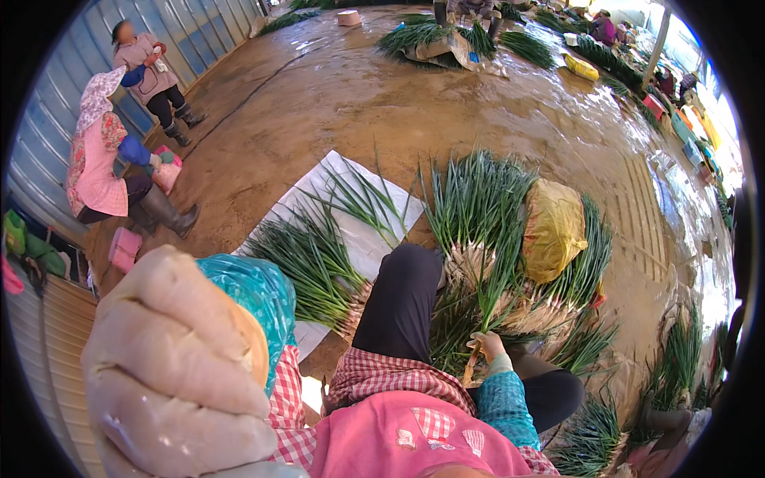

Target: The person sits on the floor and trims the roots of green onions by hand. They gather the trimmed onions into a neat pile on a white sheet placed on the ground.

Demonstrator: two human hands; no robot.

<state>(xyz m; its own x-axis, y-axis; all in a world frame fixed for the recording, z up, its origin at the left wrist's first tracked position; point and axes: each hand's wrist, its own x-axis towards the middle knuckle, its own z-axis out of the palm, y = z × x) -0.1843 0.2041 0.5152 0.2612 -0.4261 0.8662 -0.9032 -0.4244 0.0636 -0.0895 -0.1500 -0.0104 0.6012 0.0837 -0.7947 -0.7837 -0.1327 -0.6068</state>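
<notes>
My left hand, in a pale glove, is raised close to the camera at the left with its fingers curled; whether anything is inside it cannot be seen. Low at centre right, my right hand grips a few green onions near their root ends, leaves pointing away from me. Left of my knee, a bundle of green onions lies on a white plastic sheet, with some loose stalks beyond it. A larger pile of green onions spreads in front of my right hand, a yellow woven sack on it.
At the left, a seated person and a standing person are near a corrugated metal wall. Pink stools stand there. More onions lie at lower right. Other people work at the far back across wet ground.
</notes>
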